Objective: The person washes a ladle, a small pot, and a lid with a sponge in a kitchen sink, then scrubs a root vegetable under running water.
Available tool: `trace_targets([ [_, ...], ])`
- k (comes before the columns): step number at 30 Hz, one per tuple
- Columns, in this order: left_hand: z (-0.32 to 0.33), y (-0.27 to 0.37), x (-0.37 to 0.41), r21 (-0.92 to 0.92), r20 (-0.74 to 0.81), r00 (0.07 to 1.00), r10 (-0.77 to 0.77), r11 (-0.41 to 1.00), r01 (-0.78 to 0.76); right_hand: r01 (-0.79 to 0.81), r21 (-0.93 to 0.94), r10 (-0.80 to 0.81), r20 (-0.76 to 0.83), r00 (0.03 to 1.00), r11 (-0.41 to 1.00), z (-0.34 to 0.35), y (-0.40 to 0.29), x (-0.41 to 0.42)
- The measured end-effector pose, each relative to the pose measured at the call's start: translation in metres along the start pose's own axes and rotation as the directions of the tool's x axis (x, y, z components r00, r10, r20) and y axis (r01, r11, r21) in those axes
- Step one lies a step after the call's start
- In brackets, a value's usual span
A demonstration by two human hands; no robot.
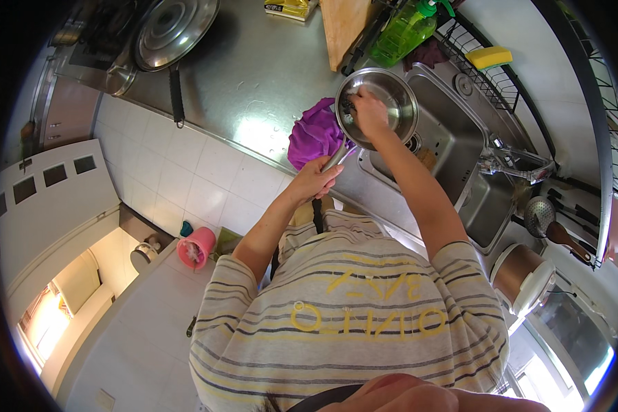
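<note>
My left hand (316, 177) is closed around the handle of a stainless steel saucepan (402, 110), which is tilted over the left edge of the sink. Inside the pan, my right hand (369, 112) presses against its inner wall with the fingers bent. Something dark, perhaps a scourer, shows at the fingertips; whether it is gripped cannot be told. A crumpled purple cloth (314, 134) lies on the steel counter just left of the pan and partly beneath it.
The double sink (445, 139) has a chrome faucet (515, 162). Behind stand a green soap bottle (404, 33), a wooden cutting board (342, 31) and a wire rack holding a yellow sponge (489, 57). A lidded frying pan (175, 33) sits left, its handle over the counter edge.
</note>
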State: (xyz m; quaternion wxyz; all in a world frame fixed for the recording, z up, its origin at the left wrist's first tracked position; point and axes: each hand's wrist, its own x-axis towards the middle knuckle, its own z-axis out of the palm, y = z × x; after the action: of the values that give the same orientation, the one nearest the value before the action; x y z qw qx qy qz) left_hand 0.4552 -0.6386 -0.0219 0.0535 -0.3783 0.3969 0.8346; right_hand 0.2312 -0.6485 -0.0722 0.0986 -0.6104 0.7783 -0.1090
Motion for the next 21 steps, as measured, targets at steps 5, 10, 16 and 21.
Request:
trace_targets([
  [5, -0.001, 0.000, 0.001, 0.018, 0.018, 1.000, -0.006, 1.000, 0.006, -0.392, -0.083, 0.390, -0.044, 0.920, 0.916, -0.010, 0.027, 0.002],
  [10, -0.005, 0.003, 0.002, -0.019, 0.095, 0.995, 0.004, 1.000, -0.002, -0.411, 0.345, 0.484, -0.161, 0.860, 0.844, 0.017, 0.025, -0.016],
  [16, -0.010, 0.001, 0.006, -0.072, 0.163, 0.986, -0.031, 0.996, 0.043, 0.112, 0.826, 0.815, 0.506, 0.281, -0.552, 0.012, 0.042, -0.012],
  [21, 0.001, 0.005, 0.003, 0.007, 0.132, 0.988, -0.075, 0.997, 0.075, -0.085, 0.896, 0.794, 0.427, 0.433, -0.436, -0.010, 0.023, 0.034],
])
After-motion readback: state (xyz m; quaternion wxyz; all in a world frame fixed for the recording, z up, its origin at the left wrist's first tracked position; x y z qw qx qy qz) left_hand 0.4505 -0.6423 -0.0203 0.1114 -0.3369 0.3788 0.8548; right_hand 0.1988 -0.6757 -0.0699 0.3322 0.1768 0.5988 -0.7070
